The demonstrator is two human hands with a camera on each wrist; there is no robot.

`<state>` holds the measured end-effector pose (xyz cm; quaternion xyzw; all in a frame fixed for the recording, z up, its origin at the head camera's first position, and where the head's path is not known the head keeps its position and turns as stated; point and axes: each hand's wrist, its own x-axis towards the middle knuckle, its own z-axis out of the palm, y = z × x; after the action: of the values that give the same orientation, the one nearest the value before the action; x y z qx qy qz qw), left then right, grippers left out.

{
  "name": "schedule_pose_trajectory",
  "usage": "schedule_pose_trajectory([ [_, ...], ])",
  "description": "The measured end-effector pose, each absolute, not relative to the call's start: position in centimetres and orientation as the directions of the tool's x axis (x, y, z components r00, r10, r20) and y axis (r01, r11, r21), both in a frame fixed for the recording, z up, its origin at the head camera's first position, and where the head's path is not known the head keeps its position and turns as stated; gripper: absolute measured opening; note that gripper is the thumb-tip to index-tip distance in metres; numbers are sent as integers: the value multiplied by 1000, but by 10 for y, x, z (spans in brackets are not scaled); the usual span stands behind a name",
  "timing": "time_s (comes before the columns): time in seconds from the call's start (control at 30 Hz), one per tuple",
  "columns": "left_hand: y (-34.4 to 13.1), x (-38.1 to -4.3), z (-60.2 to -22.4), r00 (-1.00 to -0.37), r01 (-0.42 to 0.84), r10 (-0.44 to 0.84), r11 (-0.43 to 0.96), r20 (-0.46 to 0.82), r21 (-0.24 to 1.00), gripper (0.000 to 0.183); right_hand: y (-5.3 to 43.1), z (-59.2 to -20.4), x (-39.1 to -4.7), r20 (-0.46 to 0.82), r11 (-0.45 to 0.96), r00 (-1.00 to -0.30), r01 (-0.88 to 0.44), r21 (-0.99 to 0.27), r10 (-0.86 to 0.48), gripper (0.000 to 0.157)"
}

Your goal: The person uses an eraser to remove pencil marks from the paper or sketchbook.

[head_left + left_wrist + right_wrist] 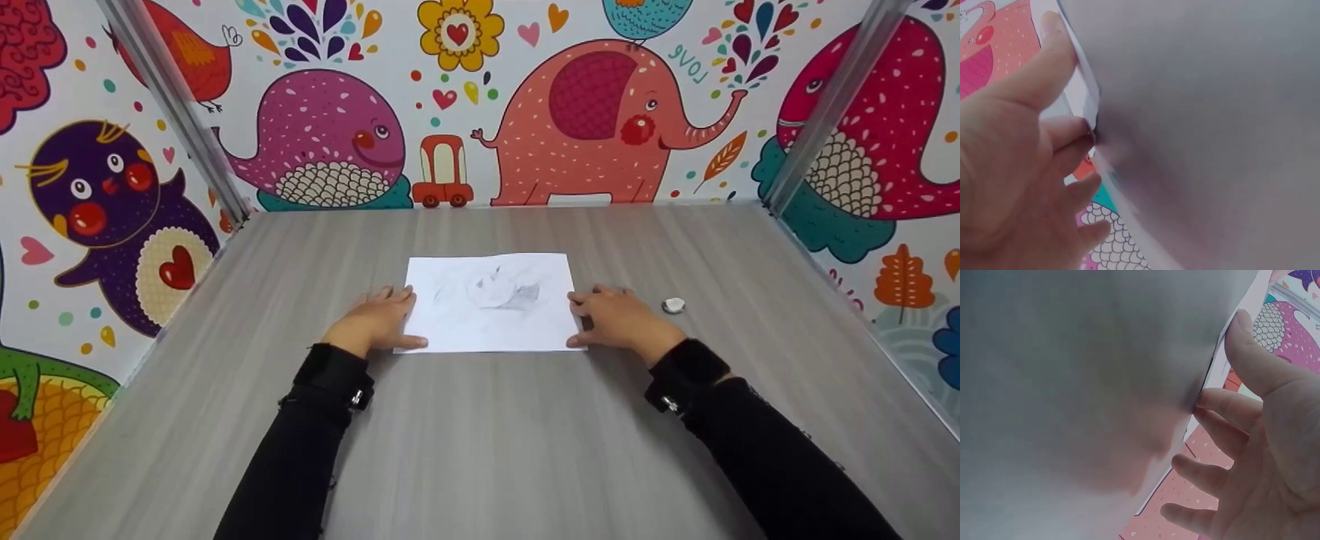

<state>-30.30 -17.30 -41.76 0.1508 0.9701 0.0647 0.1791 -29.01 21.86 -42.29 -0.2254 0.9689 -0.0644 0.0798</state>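
A white sheet of paper (pixel 480 330) lies on the table, with grey pencil-like shading and marks across its middle. My left hand (pixel 377 321) touches its left edge, the thumb near the front corner and the other fingers spread farther back. At the right edge, my right hand (pixel 621 321) touches the paper in a mirrored pose. Both wrist views show thumb and fingertips against the sheet's edge, with the outer fingers of the left hand (pixel 1022 146) and right hand (pixel 1264 439) apart from one another. A small whitish lump (pixel 673 305) lies beyond the right hand; its kind is unclear.
The grey wood-grain table (pixel 480 435) extends around the sheet. Printed panels with cartoon animals, such as an elephant (pixel 585 142), stand along the back and both sides. Metal posts (pixel 187 112) rise at the back corners.
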Motion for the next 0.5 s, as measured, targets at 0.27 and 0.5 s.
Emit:
schedule_pose_trajectory([
  [0.27, -162, -297, -418, -895, 301, 336, 940, -294, 160, 99, 228, -422, -286, -140, 894, -889, -412, -176, -437, 72],
  [0.5, -155, -289, -420, -895, 336, 359, 933, -265, 128, 99, 238, -421, -275, -141, 889, -882, -427, -165, -450, 71],
])
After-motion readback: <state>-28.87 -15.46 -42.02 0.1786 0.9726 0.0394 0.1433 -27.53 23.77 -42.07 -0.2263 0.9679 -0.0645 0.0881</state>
